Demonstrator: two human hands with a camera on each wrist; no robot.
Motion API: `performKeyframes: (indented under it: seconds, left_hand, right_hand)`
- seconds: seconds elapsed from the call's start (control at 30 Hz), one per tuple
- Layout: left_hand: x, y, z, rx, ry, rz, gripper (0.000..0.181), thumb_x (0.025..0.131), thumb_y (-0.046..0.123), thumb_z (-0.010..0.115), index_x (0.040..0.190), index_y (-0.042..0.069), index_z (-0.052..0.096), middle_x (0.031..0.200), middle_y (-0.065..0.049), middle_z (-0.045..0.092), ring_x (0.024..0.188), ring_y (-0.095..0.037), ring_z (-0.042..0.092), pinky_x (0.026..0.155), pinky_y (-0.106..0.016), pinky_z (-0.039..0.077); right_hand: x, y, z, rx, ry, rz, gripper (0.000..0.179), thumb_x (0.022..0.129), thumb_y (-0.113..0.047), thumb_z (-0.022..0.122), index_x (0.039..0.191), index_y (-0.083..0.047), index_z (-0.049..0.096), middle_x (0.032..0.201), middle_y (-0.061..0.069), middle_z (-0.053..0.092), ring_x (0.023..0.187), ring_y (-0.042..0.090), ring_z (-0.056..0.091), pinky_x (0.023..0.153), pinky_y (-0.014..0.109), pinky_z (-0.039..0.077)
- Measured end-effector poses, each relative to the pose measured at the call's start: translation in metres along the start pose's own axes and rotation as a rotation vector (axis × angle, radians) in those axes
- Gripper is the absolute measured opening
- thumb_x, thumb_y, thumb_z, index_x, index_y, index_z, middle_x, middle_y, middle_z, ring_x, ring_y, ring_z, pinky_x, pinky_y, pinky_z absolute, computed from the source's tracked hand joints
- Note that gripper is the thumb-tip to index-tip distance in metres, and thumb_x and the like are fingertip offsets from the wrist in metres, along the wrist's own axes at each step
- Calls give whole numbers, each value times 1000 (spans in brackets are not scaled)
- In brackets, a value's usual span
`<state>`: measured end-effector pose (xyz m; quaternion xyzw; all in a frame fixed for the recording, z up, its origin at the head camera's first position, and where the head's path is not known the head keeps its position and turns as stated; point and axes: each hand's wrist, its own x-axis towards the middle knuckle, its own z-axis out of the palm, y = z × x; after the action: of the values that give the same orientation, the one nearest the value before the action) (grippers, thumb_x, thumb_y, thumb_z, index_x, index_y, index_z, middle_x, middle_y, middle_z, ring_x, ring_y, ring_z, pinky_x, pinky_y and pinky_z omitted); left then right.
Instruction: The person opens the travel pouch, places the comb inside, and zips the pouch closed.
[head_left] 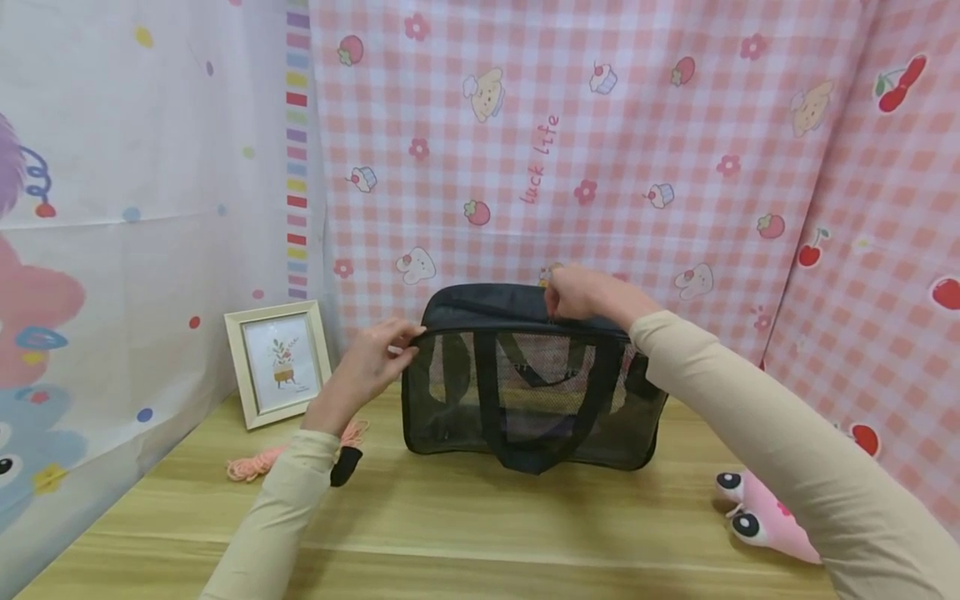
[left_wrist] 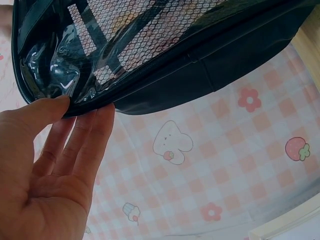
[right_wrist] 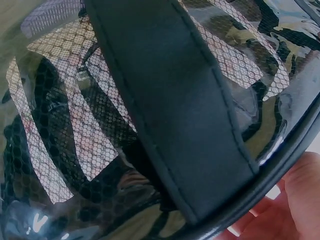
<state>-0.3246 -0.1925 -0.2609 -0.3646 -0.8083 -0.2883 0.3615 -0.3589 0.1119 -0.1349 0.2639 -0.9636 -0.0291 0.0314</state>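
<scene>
A black bag point(head_left: 540, 400) with clear and mesh panels stands upright on the table point(head_left: 465, 533). My left hand point(head_left: 372, 358) pinches its upper left corner. In the left wrist view the thumb lies on one side of the piped edge of the bag point(left_wrist: 160, 85), the fingers on the other. My right hand point(head_left: 581, 293) is at the top of the bag, its curled fingers pinching down at the zipper line; the zipper pull is hidden by them. A wide black strap point(right_wrist: 170, 110) fills the right wrist view, with my right hand point(right_wrist: 285, 210) partly visible beyond the edge.
A cream picture frame point(head_left: 281, 362) leans at the back left. Beside my left forearm lies a coil of pink cord point(head_left: 255, 465) with a black end piece point(head_left: 345, 467). A pink toy with big eyes point(head_left: 776, 517) lies under my right forearm. Patterned curtains point(head_left: 600, 167) hang behind.
</scene>
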Motion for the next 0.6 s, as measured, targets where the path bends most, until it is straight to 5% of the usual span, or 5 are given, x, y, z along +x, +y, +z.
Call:
performKeyframes:
  seconds: [0.6]
  left_hand:
    - [1, -2, 1, 9, -6, -12, 25, 83, -7, 68, 107, -1, 66, 98, -15, 65, 81, -27, 65, 66, -34, 59]
  right_hand:
    - [1, 4, 2, 38, -28, 27, 13, 85, -1, 62, 88, -9, 71, 93, 6, 65, 83, 22, 59, 70, 33, 54]
